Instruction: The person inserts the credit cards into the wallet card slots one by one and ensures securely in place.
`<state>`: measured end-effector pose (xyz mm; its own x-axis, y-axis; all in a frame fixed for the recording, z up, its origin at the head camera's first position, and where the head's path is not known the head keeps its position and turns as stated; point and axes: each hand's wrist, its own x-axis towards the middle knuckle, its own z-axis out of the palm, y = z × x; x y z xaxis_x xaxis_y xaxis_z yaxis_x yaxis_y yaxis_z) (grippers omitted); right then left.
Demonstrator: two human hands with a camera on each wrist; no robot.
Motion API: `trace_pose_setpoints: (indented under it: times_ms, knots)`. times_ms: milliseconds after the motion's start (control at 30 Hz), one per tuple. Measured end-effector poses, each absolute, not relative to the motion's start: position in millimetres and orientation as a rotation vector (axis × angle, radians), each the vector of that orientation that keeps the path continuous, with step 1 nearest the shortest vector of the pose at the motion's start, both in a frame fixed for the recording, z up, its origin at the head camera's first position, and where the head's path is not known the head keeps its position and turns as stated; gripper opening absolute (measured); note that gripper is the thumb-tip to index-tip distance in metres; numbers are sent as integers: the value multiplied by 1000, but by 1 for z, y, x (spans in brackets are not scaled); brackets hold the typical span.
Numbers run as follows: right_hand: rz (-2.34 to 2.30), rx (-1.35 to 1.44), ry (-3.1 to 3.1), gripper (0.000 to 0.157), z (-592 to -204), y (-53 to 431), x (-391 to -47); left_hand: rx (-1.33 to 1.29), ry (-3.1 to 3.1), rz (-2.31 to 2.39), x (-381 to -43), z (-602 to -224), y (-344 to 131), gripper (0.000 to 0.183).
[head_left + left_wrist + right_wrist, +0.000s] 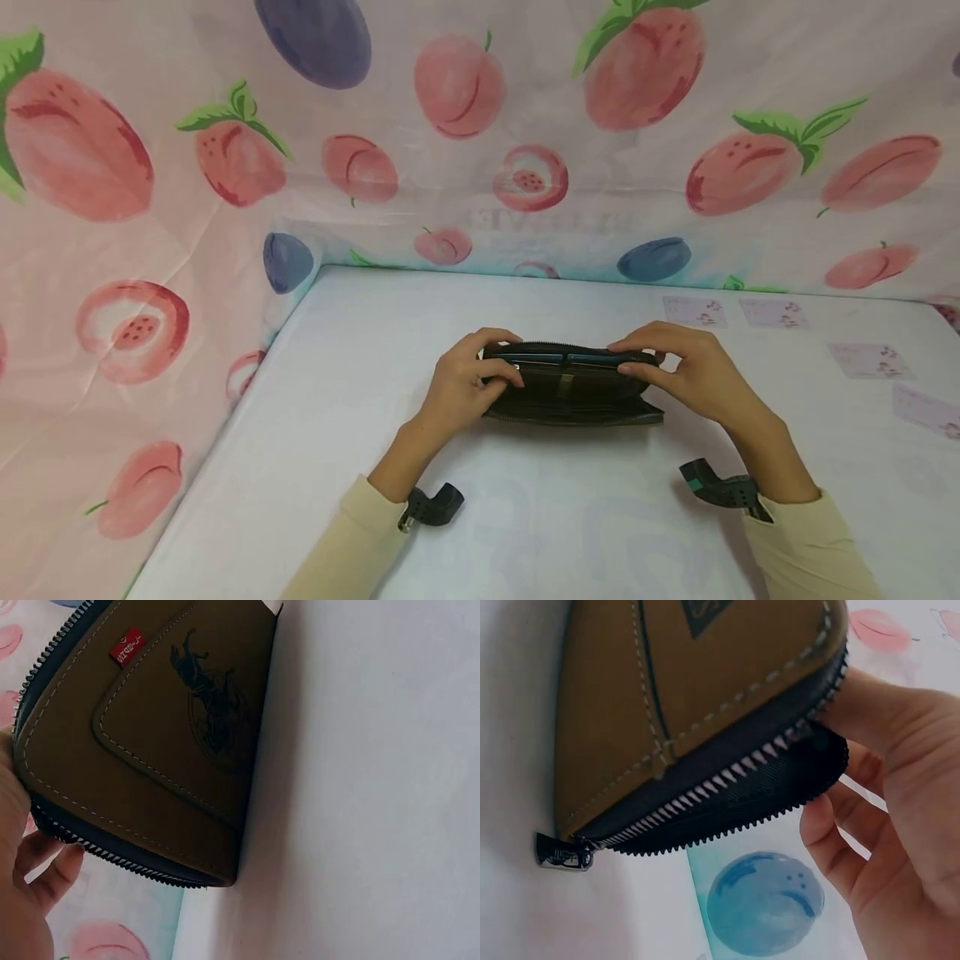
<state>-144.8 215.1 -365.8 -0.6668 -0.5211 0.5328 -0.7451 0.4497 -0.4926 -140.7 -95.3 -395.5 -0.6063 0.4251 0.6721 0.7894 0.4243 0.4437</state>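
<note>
A brown zip-around wallet (566, 392) stands on the white table, its zip undone and its top spread so that the dark inside and card slots show. My left hand (472, 377) grips the left end, with fingers at the upper edge. At the opposite end my right hand (686, 371) pinches the wallet's edge between thumb and fingers. The left wrist view shows the outer face of the wallet (172, 742) with a red tag (128, 646) and a dark horse emblem. Near the bottom corner hangs a zip pull (564, 853) in the right wrist view.
Several pale printed cards, such as one card (870, 360), lie flat on the right part of the white table (540, 517). A fruit-patterned cloth (450, 183) hangs behind and at the left. Each wrist carries a black camera mount (435, 505).
</note>
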Motion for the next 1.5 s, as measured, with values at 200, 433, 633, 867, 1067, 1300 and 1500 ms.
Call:
trace_pose_setpoints:
  times_ms: [200,433,633,867,1067,1300,1500]
  knots:
    - [1020,1096,-2335,44,-365,210,-146,-1146,-2514,-985,-138,-392,-102,21]
    - [1027,1073,-2358,44,-369,213,-147,-1356,-2718,-1122,-138,-384,-111,58]
    - [1061,1049,-2383,44,-372,216,-149,-1402,-2655,-1277,-143,-386,-115,57]
    - [1076,1008,-2448,41,-368,218,-147,-1222,-2797,-1320,-141,-388,-114,68]
    - [1061,848,-2550,37,-363,234,-144,-1161,-2852,-1371,-140,-390,-112,73]
    - [1142,287,-2624,25,-374,283,-153,-1113,-2899,-1453,-139,-394,-112,73]
    - [1063,22,-2743,44,-398,320,-166,-1084,-2932,-1490,-138,-394,-112,73]
